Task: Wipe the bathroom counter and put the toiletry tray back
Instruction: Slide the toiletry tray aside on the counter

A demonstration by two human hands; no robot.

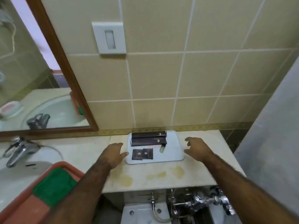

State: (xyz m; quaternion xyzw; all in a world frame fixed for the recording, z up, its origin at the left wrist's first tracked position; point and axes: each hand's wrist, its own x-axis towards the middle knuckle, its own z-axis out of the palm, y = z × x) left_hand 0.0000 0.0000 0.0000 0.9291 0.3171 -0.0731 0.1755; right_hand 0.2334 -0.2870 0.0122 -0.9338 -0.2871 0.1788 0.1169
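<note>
So, both hands open either side of the toiletry tray (174, 143).
Left hand (114, 153) touches its left edge; right hand (198, 148) empty near its right edge, tray against the counter's (90, 152) back edge.

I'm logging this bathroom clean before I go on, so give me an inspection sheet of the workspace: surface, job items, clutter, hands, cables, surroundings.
Surface: beige counter with yellowish stains near its front edge.
Job's things: white tray against the wall, holding dark boxes, two dark sachets and a small bottle; green cloth in an orange tub over the sink.
Clutter: nothing seen besides the tray.
Hands: left hand open, at the tray's left edge; right hand open, beside its right edge; neither grips it.
Cables: nothing seen.
Surroundings: tiled wall, mirror, tap, plumbing below.
</note>
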